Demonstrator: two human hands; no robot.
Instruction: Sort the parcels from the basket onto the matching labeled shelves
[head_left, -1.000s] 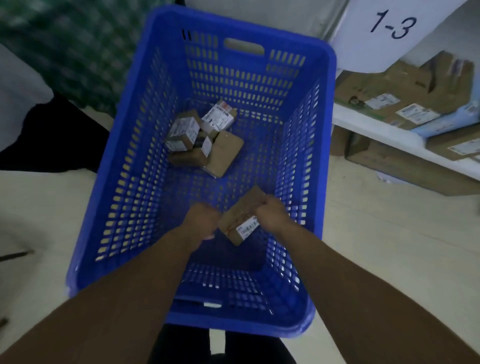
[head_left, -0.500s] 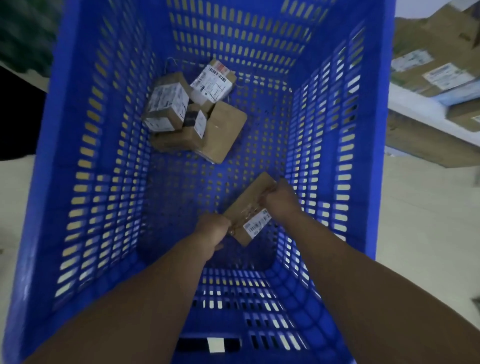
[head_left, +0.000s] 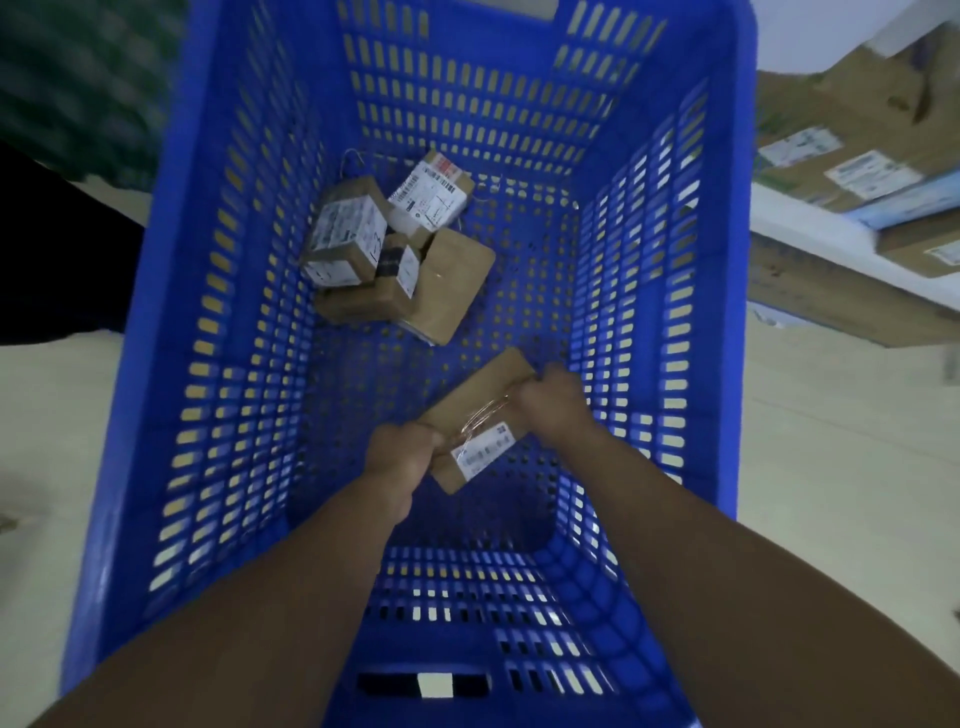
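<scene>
**One parcel in hand inside the basket; the far group not yet sorted**

Hands: The left hand (head_left: 402, 457) is clenched on the near-left end of a flat brown parcel (head_left: 480, 397). The right hand (head_left: 550, 402) grasps its far-right end, fingers curled over the edge. Neither hand is free.

Item held: The parcel lies diagonally between the two hands, down inside the blue basket (head_left: 171, 312), in the near-right part of its floor area. A white barcode label (head_left: 483, 451) faces up at the near end, and clear tape or thin string crosses the middle. Whether the parcel is resting on the basket floor or lifted clear of it cannot be told.

Basket contents: A group of parcels (head_left: 395, 254) sits at the far left of the basket floor, touching and partly stacked. At least four are counted:
- a labelled cube-like box on the left;
- a white-labelled parcel at the far side;
- a small box with a dark band;
- a flat brown parcel leaning on the right.

A brown face under the small box may be a fifth parcel or part of that box; the overlap prevents a firm count. With the held one, that makes five, possibly six.

Surroundings: To the right, a white shelf (head_left: 810, 228) carries several labelled cartons (head_left: 852, 156), too blurred to count. No shelf marking is legible.

Progress, as judged: The cartons on the shelf suggest some sorting is done. The held parcel has yet to leave the basket, and the far group is untouched. The larger share of the visible work appears outstanding.
</scene>
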